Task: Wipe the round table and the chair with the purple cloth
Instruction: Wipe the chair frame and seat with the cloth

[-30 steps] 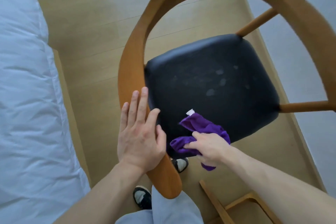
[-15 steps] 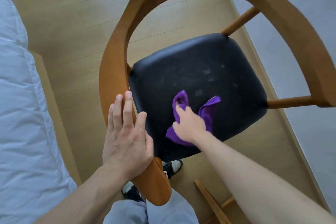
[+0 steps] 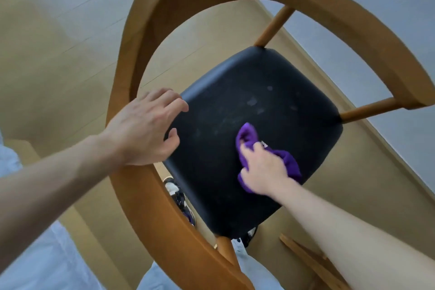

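Observation:
A wooden chair (image 3: 150, 37) with a curved backrest and a black padded seat (image 3: 277, 92) fills the view. My right hand (image 3: 263, 167) presses a crumpled purple cloth (image 3: 249, 134) onto the middle of the seat, fingers curled over it. My left hand (image 3: 146, 127) rests on the curved wooden rail at the seat's left edge, fingers bent loosely over the rail and holding nothing. Pale smudges mark the seat beyond the cloth. The round table is not in view.
White bedding (image 3: 35, 254) lies at the lower left. A pale wall and skirting (image 3: 388, 148) run along the right. A wooden frame piece (image 3: 306, 259) sits on the floor at the lower right. My shoes (image 3: 179, 198) show under the chair.
My right hand has slid the cloth from the seat's near edge to its middle. My left hand has shifted up the rail, its fingers now bent rather than flat. The view has tilted.

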Motion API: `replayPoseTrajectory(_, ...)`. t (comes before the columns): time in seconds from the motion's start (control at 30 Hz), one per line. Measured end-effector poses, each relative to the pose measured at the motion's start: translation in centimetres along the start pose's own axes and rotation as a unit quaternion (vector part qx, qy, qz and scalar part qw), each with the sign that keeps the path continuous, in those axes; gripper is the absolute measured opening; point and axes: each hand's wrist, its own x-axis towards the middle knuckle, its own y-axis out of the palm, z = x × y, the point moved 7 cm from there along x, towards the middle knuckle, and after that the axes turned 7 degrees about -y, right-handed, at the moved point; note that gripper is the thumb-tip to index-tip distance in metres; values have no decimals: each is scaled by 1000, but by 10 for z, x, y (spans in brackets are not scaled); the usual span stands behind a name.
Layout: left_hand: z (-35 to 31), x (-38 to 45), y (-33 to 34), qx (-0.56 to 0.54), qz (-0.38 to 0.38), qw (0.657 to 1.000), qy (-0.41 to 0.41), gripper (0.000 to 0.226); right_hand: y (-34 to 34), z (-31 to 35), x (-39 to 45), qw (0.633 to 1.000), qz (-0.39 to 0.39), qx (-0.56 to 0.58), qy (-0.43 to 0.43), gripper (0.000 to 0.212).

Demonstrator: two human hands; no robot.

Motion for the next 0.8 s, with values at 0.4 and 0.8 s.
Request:
replayPoseTrajectory(0.4,1,6,-4,-31,33,997,59,40,-27,-59,29,906,-109,251,324,74)
replayPoseTrajectory(0.8,0,4,-7,-58,32,995,68,38,-73,-92,52,898,-196,267,288,55)
